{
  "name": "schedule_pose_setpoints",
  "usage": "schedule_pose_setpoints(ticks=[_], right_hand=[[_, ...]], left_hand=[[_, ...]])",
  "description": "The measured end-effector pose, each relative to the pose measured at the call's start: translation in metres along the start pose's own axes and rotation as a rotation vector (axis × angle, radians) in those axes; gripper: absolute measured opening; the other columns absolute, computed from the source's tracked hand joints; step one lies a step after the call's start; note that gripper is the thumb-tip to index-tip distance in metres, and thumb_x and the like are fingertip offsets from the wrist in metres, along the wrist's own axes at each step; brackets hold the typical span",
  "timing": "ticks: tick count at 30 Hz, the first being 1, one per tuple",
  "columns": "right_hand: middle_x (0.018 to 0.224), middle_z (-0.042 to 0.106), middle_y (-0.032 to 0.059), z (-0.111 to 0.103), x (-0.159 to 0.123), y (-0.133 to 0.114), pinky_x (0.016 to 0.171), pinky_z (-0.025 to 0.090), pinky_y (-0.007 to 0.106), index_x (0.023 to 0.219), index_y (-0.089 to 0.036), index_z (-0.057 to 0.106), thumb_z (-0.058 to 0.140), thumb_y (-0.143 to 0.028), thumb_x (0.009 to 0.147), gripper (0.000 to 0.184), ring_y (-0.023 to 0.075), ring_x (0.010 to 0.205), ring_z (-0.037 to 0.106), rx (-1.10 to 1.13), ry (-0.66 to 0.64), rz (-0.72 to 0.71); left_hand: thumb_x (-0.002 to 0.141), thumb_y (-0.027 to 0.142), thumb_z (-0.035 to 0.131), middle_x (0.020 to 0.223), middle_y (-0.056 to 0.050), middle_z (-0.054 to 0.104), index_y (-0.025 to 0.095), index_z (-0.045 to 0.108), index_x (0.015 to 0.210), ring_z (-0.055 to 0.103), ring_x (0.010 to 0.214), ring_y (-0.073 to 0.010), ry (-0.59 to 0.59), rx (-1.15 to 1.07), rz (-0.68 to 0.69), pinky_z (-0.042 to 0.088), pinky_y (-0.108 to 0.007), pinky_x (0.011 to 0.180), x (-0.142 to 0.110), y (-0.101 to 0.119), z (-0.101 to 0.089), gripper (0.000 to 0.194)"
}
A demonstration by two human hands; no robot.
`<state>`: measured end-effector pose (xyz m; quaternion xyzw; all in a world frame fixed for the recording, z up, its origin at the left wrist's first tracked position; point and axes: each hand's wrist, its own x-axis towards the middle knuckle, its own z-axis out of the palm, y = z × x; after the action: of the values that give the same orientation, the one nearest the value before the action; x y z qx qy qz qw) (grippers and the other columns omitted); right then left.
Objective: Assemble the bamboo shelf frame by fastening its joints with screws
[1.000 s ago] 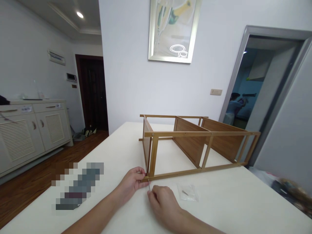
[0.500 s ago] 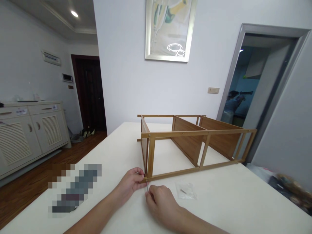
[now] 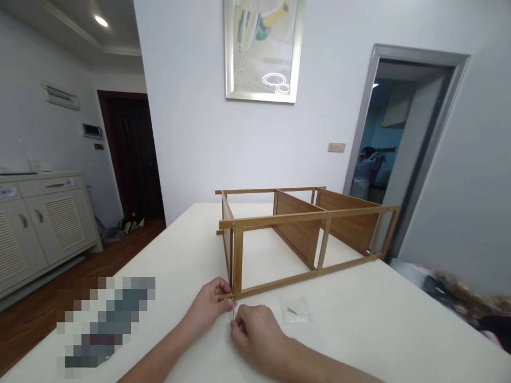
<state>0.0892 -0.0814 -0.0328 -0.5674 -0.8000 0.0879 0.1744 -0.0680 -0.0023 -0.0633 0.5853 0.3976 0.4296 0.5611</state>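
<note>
A bamboo shelf frame point(image 3: 279, 223) lies on its side on the white table point(image 3: 359, 330). My left hand point(image 3: 211, 304) pinches the frame's near bottom corner, fingers closed on the wood. Just right of it, my right hand point(image 3: 255, 332) is closed on a thin metal tool point(image 3: 233, 313) that stands upright against that corner. A small clear plastic bag point(image 3: 296, 310) with a metal part inside lies on the table to the right of my right hand.
A pixelated dark object point(image 3: 106, 319) lies on the table's left side. A white sideboard point(image 3: 35, 213) stands at the left wall. A dark bag point(image 3: 467, 298) sits at the table's right edge. A person point(image 3: 365, 170) stands beyond the open doorway.
The view has swung slightly to the right, so everything has shifted left in the picture. Both hands stay at the frame's near corner with the thin tool.
</note>
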Motion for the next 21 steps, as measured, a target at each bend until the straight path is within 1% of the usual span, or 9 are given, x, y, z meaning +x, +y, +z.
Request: schedule_pose_setpoints(ticks=[5,9,12,14,16,17,21], right_hand=[[0.070,0.070,0.0030,0.002,0.000,0.001,0.056,0.031,0.024,0.079,-0.018,0.066,0.051,-0.022,0.085,0.017,0.0162,0.063,0.062,0.005,0.007,0.007],[0.070,0.071,0.0025,0.003,0.000,0.003,0.057,0.033,0.024,0.080,-0.019,0.067,0.052,-0.023,0.084,0.016,0.0166,0.064,0.063,0.014,0.007,0.003],[0.070,0.071,0.0031,0.003,0.000,0.003,0.058,0.034,0.025,0.079,-0.019,0.067,0.053,-0.024,0.084,0.016,0.0177,0.064,0.063,-0.019,0.008,-0.015],[0.070,0.071,0.0038,0.003,0.000,0.003,0.058,0.034,0.025,0.079,-0.018,0.067,0.053,-0.024,0.083,0.016,0.0181,0.064,0.064,-0.038,0.005,-0.023],[0.071,0.072,0.0043,0.003,-0.001,0.002,0.059,0.035,0.025,0.079,-0.018,0.068,0.053,-0.024,0.082,0.016,0.0181,0.065,0.064,-0.048,0.006,-0.019],[0.071,0.072,0.0045,0.003,-0.001,0.001,0.059,0.035,0.025,0.079,-0.018,0.068,0.053,-0.023,0.082,0.016,0.0182,0.065,0.064,-0.051,0.007,-0.014],[0.072,0.073,0.0048,0.003,-0.001,-0.001,0.061,0.037,0.025,0.079,-0.019,0.070,0.055,-0.023,0.079,0.016,0.0200,0.068,0.065,-0.062,0.017,0.021]], left_hand=[[0.061,0.022,0.068,0.063,0.004,0.059,0.019,0.054,0.074,0.058,0.063,-0.0152,0.040,0.198,0.013,0.040,-0.025,0.060,-0.004,0.002,-0.003,0.019],[0.065,0.022,0.062,0.068,0.002,0.064,0.020,0.057,0.075,0.060,0.067,-0.0173,0.070,0.384,0.059,0.042,-0.026,0.063,-0.006,0.004,-0.006,0.011],[0.066,0.022,0.061,0.070,0.001,0.067,0.020,0.063,0.074,0.061,0.066,-0.0178,0.082,0.537,0.081,0.040,-0.026,0.064,-0.009,0.007,-0.007,0.008],[0.065,0.022,0.064,0.071,0.000,0.068,0.022,0.067,0.071,0.059,0.066,-0.0174,0.135,0.640,0.102,0.039,-0.026,0.065,-0.010,0.010,-0.008,0.007],[0.062,0.021,0.066,0.070,0.000,0.067,0.023,0.069,0.067,0.058,0.067,-0.0175,0.185,0.678,0.125,0.038,-0.026,0.065,-0.011,0.011,-0.008,0.007],[0.061,0.020,0.066,0.068,0.001,0.066,0.023,0.069,0.066,0.057,0.066,-0.0174,0.191,0.673,0.125,0.037,-0.025,0.064,-0.011,0.011,-0.008,0.006],[0.063,0.021,0.063,0.059,0.002,0.062,0.020,0.069,0.068,0.054,0.059,-0.0160,0.134,0.642,0.079,0.035,-0.025,0.058,-0.009,0.008,-0.006,0.008]])
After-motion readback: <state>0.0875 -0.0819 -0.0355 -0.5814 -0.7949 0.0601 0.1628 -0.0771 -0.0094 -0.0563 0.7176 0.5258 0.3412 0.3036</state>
